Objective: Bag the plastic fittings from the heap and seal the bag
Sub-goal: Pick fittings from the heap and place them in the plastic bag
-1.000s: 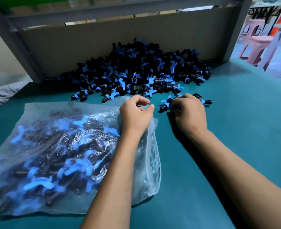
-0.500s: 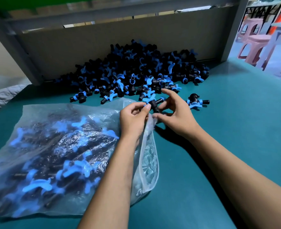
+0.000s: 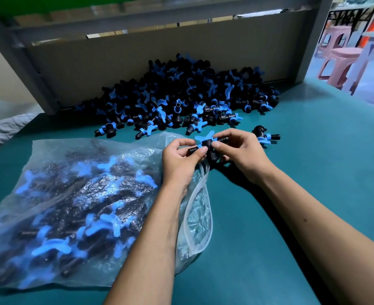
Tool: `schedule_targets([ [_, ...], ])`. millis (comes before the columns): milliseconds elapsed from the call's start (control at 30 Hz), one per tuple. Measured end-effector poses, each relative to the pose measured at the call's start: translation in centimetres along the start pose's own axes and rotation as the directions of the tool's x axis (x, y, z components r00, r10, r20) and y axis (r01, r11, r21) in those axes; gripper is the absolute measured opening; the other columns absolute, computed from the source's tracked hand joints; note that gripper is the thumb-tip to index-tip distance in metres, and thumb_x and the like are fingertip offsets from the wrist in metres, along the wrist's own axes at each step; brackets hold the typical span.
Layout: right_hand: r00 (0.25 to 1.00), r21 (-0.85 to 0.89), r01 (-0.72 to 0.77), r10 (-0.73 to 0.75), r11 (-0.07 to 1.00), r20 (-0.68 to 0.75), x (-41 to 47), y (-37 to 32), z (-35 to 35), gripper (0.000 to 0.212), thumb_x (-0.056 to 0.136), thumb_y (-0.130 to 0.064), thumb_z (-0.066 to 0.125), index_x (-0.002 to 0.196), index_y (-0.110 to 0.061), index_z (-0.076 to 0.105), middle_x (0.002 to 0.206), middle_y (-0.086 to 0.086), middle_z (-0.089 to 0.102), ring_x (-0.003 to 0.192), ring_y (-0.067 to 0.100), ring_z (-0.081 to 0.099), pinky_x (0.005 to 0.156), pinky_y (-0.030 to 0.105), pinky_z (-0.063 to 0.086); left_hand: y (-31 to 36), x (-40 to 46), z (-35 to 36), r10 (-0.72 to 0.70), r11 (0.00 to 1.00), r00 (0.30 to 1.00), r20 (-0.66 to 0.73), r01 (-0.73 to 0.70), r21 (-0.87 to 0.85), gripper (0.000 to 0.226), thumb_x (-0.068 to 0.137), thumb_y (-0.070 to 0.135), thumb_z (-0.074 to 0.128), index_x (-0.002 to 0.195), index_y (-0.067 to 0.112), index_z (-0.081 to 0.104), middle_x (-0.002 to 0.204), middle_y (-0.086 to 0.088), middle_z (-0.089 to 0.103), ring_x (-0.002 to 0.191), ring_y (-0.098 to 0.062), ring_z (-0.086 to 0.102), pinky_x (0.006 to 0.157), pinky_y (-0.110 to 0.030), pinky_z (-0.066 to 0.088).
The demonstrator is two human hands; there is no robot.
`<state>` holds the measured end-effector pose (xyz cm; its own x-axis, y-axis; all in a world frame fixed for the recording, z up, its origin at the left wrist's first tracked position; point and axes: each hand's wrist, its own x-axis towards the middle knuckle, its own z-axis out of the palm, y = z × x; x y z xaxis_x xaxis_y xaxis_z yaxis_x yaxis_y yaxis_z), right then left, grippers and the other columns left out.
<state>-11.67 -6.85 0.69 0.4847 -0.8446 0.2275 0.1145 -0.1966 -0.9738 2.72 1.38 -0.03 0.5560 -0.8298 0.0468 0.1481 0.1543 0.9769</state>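
Left hand (image 3: 181, 159): I see my thumb and fingers curled in a pinch on one black end of the fitting, right above the bag's mouth.
Right hand (image 3: 240, 150): fingers curled too, pinching the other side of the same fitting — both hands meet on it.
Held fitting (image 3: 206, 144): black body with a blue winged handle on top, lifted just off the table between my two hands, at the bag's open edge. I cannot tell whether more than one piece is in the grip.
Bag (image 3: 76, 194): clear plastic, lying flat on the table to my left, already thick with black and blue fittings. Its mouth faces right, and the zip rim (image 3: 200, 205) hangs open in a loose loop just under my left wrist.
Heap (image 3: 181, 100): a big pile of black fittings with blue handles, banked against the grey board at the back of the table, just beyond my hands.
Stray fitting (image 3: 264, 134): lies alone on the table, just right of my right hand and apart from the heap.
Table (image 3: 313, 172): teal surface under everything.
Back board (image 3: 159, 51): grey panel in a metal frame, upright behind the heap.
Far right: pink plastic stools (image 3: 340, 56) — blurred, well apart from the work.
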Motion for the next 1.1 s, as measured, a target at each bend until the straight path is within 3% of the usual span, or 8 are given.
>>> schedule_targets([
  [167,0.998,0.011,-0.018,0.019,1.000,-0.053,0.1,0.4,-0.3,0.016,0.083,-0.012,0.081,0.098,-0.009,0.077,0.091,0.016,0.076,0.076,0.020,0.070,0.068,0.028,0.058,0.0,0.1,0.1,0.004,1.000,1.000,-0.022,-0.004,0.018,0.019,0.084,-0.005,0.079,0.091,0.009,0.068,0.082,-0.008,0.079,0.074,-0.017,0.074,0.073,-0.026,0.061],
  [367,0.964,0.228,-0.038,0.095,0.973,-0.247,0.6,0.9,-0.7,0.004,0.089,-0.014,0.075,0.091,-0.016,0.078,0.083,0.005,0.076,0.076,0.013,0.071,0.070,0.025,0.055,0.2,0.4,0.0,-0.025,0.997,0.991,-0.129,0.015,-0.073,0.013,0.089,0.000,0.077,0.096,0.007,0.068,0.080,-0.007,0.075,0.067,-0.009,0.071,0.072,-0.021,0.060],
  [533,0.989,0.094,-0.035,0.047,0.995,-0.137,0.2,0.7,-0.5,0.023,0.080,-0.008,0.083,0.101,-0.011,0.075,0.083,0.011,0.074,0.070,0.015,0.069,0.065,0.022,0.054,0.2,0.2,-0.1,0.000,1.000,0.999,-0.045,0.001,0.021,0.023,0.087,0.001,0.078,0.106,0.007,0.065,0.084,-0.005,0.078,0.067,-0.009,0.072,0.067,-0.021,0.059],
  [600,0.996,0.005,-0.022,0.022,1.000,-0.088,0.1,0.6,-0.4,0.030,0.077,-0.007,0.085,0.105,-0.009,0.074,0.090,0.018,0.075,0.072,0.018,0.070,0.069,0.025,0.057,0.0,0.1,-0.1,0.029,0.991,1.000,-0.004,-0.028,0.128,0.025,0.086,0.004,0.081,0.103,0.013,0.065,0.084,-0.002,0.079,0.071,-0.009,0.074,0.067,-0.020,0.058],
  [700,0.996,0.019,-0.012,0.013,1.000,-0.087,0.0,0.4,-0.2,0.031,0.077,-0.007,0.086,0.105,-0.010,0.074,0.090,0.019,0.075,0.073,0.018,0.069,0.070,0.025,0.057,0.0,0.1,-0.1,0.049,0.985,0.999,0.006,-0.049,0.165,0.019,0.086,0.006,0.081,0.095,0.016,0.068,0.085,-0.002,0.079,0.074,-0.009,0.074,0.069,-0.019,0.057],
  [900,0.937,0.213,-0.010,0.083,0.977,-0.339,0.5,0.8,-0.6,0.022,0.085,-0.012,0.079,0.105,-0.012,0.069,0.077,0.000,0.073,0.073,0.013,0.070,0.061,0.022,0.049,0.2,0.3,0.0,0.010,1.000,0.999,-0.042,-0.009,0.025,0.007,0.090,0.005,0.076,0.091,0.010,0.072,0.069,-0.001,0.073,0.063,-0.008,0.068,0.065,-0.019,0.058],
  [967,0.940,0.152,0.000,0.052,0.988,-0.336,0.5,0.9,-0.5,0.021,0.088,-0.014,0.078,0.105,-0.014,0.067,0.078,-0.001,0.073,0.075,0.014,0.071,0.062,0.022,0.050,0.2,0.3,-0.1,0.006,1.000,0.998,-0.063,-0.005,0.019,0.005,0.091,0.006,0.076,0.092,0.008,0.072,0.071,-0.004,0.073,0.063,-0.007,0.068,0.065,-0.018,0.057],
  [1100,0.951,-0.172,0.066,-0.114,0.983,-0.288,0.0,0.6,0.4,0.018,0.091,-0.031,0.074,0.099,-0.019,0.064,0.089,-0.003,0.070,0.082,0.023,0.073,0.061,0.033,0.057,0.3,0.4,-0.3,-0.006,1.000,0.989,-0.147,0.008,0.015,0.010,0.091,0.014,0.078,0.094,0.008,0.071,0.074,-0.005,0.074,0.061,-0.005,0.067,0.060,-0.017,0.056],
])
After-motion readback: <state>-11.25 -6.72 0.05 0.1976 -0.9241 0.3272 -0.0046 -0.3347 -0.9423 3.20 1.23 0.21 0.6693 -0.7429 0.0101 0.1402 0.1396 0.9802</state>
